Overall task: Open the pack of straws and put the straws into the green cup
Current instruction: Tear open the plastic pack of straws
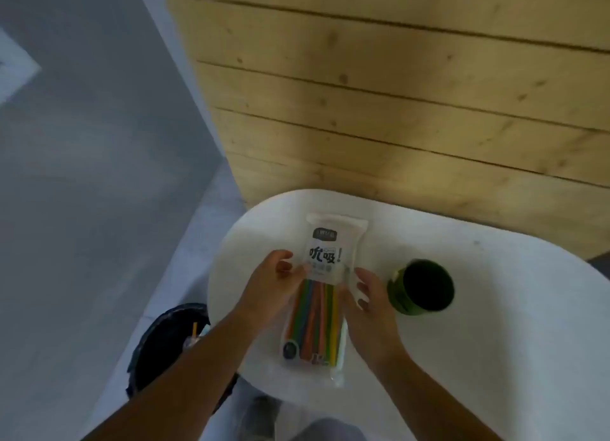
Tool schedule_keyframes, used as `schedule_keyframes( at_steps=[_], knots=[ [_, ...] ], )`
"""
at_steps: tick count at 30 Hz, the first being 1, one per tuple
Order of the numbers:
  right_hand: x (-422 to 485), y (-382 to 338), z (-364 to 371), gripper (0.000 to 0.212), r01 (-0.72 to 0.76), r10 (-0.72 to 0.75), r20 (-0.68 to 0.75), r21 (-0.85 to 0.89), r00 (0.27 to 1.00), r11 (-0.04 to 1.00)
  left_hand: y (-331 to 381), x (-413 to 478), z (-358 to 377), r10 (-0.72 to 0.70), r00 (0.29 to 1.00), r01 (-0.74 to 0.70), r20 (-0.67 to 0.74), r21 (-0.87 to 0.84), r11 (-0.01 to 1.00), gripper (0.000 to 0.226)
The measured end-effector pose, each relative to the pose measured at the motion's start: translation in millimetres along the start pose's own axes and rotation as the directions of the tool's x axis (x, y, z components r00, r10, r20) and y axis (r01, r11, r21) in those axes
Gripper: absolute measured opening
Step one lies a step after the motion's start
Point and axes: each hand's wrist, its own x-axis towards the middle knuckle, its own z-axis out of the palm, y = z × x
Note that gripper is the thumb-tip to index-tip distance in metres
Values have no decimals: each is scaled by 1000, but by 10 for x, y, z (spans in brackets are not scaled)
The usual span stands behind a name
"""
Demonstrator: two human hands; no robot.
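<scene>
A clear plastic pack of straws (325,259) with a white printed label lies lengthwise on the white table (478,341). Coloured straws (317,322) show through its near half. My left hand (274,285) touches the pack's left edge with thumb and fingers around the middle. My right hand (366,302) is at the pack's right edge, fingers curled against it. The pack looks sealed. The green cup (421,287) stands upright and empty just right of my right hand.
A wooden plank wall (396,94) rises behind the table. A dark bin (165,345) with some rubbish stands on the grey floor at the left, below the table edge. My legs show under the table's near edge.
</scene>
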Motion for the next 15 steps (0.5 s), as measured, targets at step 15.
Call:
schedule_keyframes(
  at_steps=[15],
  knots=[
    [601,502,38,69,198,-209,38,192,977,961,-200,242,326,328,928,-346,-179,-81,935,31]
  ],
)
